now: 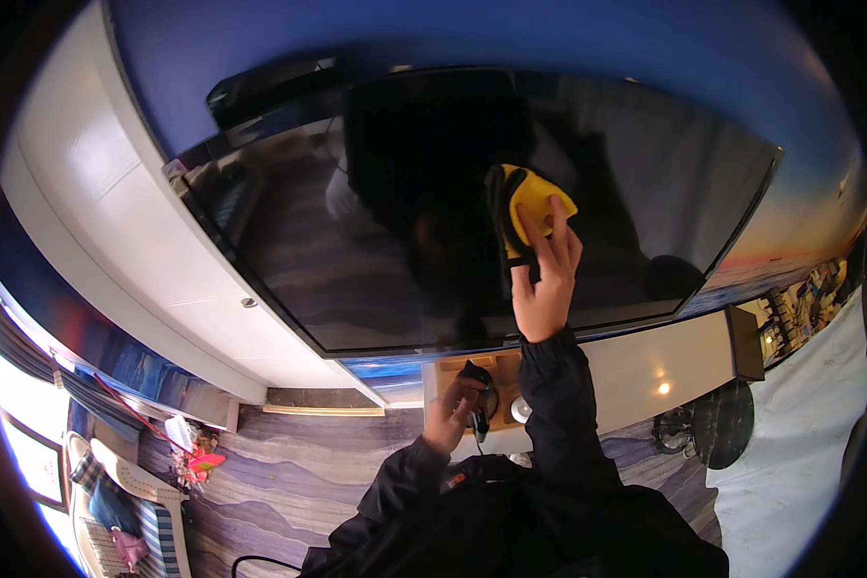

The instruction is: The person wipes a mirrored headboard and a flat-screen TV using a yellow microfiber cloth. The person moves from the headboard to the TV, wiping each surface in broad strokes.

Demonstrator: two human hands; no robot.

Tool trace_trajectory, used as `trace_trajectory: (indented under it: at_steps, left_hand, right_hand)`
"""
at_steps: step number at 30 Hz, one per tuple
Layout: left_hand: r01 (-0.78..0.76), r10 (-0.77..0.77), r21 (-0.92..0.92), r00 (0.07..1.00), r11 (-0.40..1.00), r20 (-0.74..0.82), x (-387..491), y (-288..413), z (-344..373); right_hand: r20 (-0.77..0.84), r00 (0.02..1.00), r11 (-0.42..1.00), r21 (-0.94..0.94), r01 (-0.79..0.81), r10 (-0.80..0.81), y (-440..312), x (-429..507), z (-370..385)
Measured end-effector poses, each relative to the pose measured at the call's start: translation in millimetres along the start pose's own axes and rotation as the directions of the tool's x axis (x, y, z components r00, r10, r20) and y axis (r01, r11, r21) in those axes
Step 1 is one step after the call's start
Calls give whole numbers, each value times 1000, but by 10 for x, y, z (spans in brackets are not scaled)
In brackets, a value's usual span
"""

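Note:
A yellow cloth with black edging lies folded under the fingers of my right hand, against the dark screen of a wall-mounted television. Lower down, my left hand is closed around a black object that I cannot name for certain; part of it is hidden by the fingers. That hand is above a wooden tray on the white cabinet. A round white item is beside my right sleeve. The screen reflects a dark figure and the floor.
The long white cabinet runs below the television. A white door stands at the left. A black round stool and white sheeting are at the right. A cushioned sofa is at the lower left.

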State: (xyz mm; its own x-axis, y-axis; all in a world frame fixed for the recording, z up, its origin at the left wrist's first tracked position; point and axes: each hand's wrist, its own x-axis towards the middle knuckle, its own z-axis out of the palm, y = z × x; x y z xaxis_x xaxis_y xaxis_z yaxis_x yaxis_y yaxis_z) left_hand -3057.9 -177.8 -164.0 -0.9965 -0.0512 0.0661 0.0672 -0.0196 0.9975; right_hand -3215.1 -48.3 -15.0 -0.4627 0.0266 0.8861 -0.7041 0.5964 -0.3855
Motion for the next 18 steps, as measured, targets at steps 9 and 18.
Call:
trace_trajectory:
  at_steps: [9,18]
  left_hand:
    - [34,-37,52,997,998,67,320,7,1279]
    - [85,-113,148,975,985,192,565,151,2130]
  right_hand:
    - [-54,993,994,10,-106,107,1394,11,-986]
    - [-204,965,983,-41,-179,167,2416,231,-1794]
